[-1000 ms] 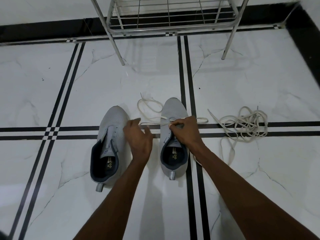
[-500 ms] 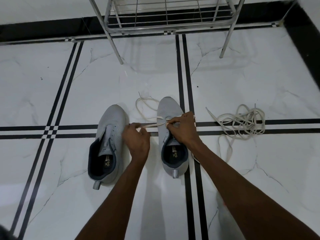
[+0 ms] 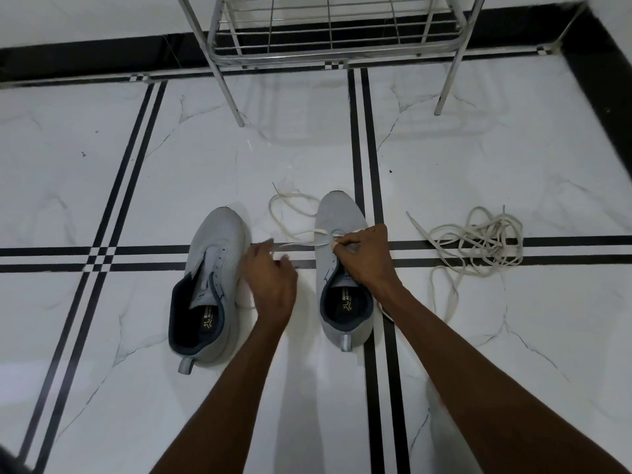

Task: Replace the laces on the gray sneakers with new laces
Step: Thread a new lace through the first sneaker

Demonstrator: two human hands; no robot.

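While the right hand [image 3: 364,254] pinches the lace [image 3: 301,243] at the front eyelets of the right sneaker [image 3: 340,217] on the floor [image 3: 102,172], left hand [image 3: 272,278] hovers blurred just beside, fingers loose, grasping nothing. Left sneaker [image 3: 219,241] unlaced. Spare laces [image 3: 478,244] heaped well right. Advice: even both ends before crossing; keep lace flat, untwisted.

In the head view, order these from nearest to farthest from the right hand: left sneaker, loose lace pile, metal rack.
From the right hand:
1. Left sneaker, to its left, past the other hand.
2. Loose lace pile, on the floor to its right.
3. Metal rack, at the far wall.
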